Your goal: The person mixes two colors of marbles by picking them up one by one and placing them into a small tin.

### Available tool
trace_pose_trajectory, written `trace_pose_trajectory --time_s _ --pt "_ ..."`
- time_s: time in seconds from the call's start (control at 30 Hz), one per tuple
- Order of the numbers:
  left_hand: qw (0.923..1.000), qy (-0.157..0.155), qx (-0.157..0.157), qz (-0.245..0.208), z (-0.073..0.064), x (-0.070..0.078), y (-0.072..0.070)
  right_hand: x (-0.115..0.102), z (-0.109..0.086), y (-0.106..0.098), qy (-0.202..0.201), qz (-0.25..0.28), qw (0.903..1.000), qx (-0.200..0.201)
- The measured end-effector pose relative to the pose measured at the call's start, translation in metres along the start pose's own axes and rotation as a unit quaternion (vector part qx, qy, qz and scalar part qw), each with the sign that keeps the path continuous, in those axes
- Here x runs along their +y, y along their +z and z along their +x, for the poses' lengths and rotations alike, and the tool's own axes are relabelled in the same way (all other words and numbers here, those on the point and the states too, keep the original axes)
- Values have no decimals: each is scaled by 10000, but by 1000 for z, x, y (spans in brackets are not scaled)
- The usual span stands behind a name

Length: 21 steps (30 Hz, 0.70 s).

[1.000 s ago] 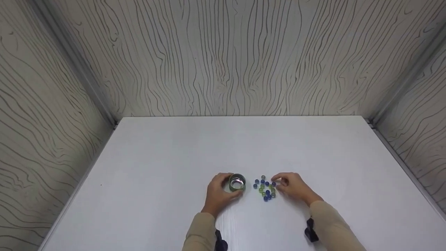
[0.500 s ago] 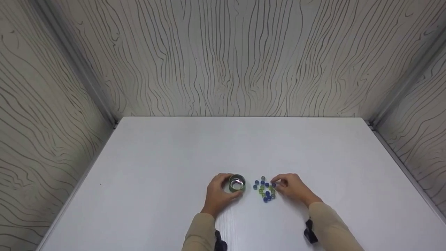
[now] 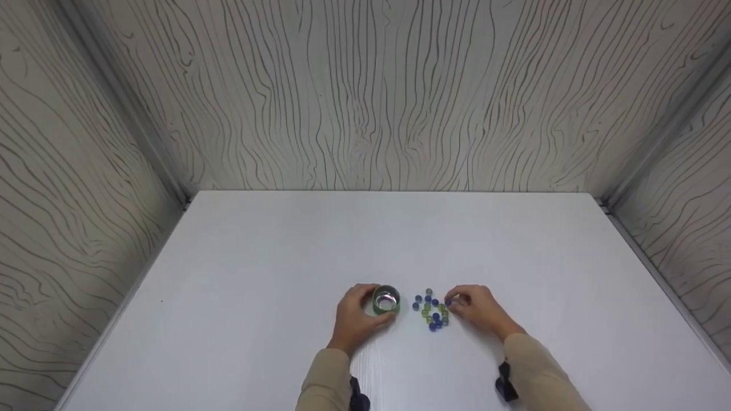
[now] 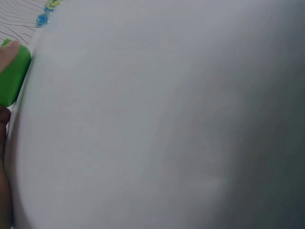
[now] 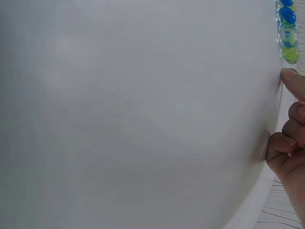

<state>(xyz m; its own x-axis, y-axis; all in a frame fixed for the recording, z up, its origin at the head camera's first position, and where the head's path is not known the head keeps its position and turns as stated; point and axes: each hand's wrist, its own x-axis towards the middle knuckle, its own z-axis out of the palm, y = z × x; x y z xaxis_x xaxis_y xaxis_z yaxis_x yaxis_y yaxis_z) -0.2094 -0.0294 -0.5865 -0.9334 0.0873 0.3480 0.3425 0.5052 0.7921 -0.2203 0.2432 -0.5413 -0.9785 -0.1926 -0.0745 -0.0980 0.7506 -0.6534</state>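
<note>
My left hand (image 3: pixel 355 321) curves round a small green cup (image 3: pixel 394 295) with a shiny metal inside, standing on the white table. Its bright green side (image 4: pixel 16 74) shows at the left edge of the left wrist view. To the right of the cup lies a loose cluster of blue, yellow-green and greyish glass marbles (image 3: pixel 436 316). At the cluster's right side, my right hand (image 3: pixel 481 311) pinches a dark blue marble (image 3: pixel 448 302) between thumb and forefinger. In the right wrist view the fingers hide that marble, while other marbles (image 5: pixel 287 16) line up above the thumb (image 5: pixel 293 82).
The white table (image 3: pixel 257 257) reaches back to a panel wall (image 3: pixel 365 103) with a wood-grain line pattern. Similar side panels rise at left and right. Dark wrist devices (image 3: pixel 506 383) sit below both forearms' beige sleeves (image 3: pixel 539 371).
The right thumb and forefinger have come together on the dark blue marble from a wider spread. The left hand and cup keep their place; the whole head view has shifted slightly left.
</note>
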Motion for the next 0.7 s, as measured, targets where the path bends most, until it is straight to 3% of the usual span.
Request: trace_pose_trajectory --time_s 0.47,0.7 --pt "9995 -286 -145 -44 -4 1 -1 5 -5 2 -86 181 9995 227" --pt "9999 -94 -35 54 -1 2 -3 4 -4 -1 -503 294 9976 375"
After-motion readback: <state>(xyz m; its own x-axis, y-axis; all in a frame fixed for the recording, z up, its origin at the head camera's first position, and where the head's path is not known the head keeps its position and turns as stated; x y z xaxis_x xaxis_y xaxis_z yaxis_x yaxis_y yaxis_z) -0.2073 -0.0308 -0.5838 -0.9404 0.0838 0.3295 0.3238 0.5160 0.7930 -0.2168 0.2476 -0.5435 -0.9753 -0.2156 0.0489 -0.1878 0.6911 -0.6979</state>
